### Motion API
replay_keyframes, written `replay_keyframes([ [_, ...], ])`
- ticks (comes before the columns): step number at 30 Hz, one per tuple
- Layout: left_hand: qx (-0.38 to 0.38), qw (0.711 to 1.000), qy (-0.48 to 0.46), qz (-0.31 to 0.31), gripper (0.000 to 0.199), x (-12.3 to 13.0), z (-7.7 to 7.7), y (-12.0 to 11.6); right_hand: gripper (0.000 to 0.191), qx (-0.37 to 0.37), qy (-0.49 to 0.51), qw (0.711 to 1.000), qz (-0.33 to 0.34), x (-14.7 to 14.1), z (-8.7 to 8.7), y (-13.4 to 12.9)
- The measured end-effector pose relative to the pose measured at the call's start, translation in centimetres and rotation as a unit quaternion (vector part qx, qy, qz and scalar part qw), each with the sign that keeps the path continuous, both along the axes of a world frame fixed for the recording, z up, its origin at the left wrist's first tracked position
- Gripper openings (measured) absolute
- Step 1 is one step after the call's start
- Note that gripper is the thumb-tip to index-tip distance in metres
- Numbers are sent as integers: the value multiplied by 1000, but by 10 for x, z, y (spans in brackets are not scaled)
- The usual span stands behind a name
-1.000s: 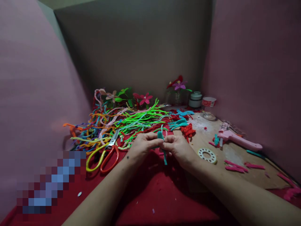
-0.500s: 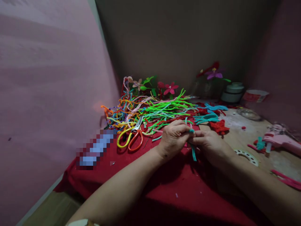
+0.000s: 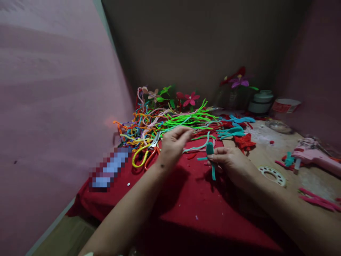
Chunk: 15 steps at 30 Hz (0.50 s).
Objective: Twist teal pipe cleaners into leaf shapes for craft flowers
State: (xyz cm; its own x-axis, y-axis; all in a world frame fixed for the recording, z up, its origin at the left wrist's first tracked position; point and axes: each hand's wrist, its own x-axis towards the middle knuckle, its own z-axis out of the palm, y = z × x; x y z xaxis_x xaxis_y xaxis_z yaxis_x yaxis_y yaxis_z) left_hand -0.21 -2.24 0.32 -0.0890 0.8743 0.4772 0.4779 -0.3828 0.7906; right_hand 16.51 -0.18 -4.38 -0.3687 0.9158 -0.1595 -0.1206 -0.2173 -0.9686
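Observation:
My right hand (image 3: 229,160) pinches a teal pipe-cleaner piece (image 3: 210,148) between thumb and fingers. Its upper part is a broad, flat loop, and narrow teal ends stick out to the left and downward. My left hand (image 3: 174,142) is apart from it, above the front of the pipe-cleaner pile, with thumb and fingers drawn together; whatever is between the tips, if anything, cannot be made out. Just left of that hand lie scissors (image 3: 154,143) with one yellow and one orange handle, partly covered by the hand. A pale teal pipe cleaner (image 3: 198,147) lies between both hands.
Loose pipe cleaners (image 3: 183,119) in many colours cover the back of the red cloth (image 3: 186,206). Fuzzy flowers (image 3: 190,99) stand behind. At right are blue pieces (image 3: 234,131), red pieces (image 3: 245,142), a white holed ring (image 3: 274,176) and a pink glue gun (image 3: 314,158).
My left hand has let go of the teal piece and moved left and up toward the pile. My right hand keeps the piece, whose flat loop now shows upright.

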Motion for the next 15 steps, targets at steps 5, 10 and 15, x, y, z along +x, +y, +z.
replay_keyframes([
  [5,-107,888,398,203,24,-77,8,-25,18,-24,79,996,-23,3,-1,9],
  [10,-259,757,559,218,32,-102,-15,-35,15,-48,113,992,-34,2,-1,15],
  [15,-253,780,528,220,31,-108,-14,-33,17,-50,144,988,-26,1,-2,14],
])
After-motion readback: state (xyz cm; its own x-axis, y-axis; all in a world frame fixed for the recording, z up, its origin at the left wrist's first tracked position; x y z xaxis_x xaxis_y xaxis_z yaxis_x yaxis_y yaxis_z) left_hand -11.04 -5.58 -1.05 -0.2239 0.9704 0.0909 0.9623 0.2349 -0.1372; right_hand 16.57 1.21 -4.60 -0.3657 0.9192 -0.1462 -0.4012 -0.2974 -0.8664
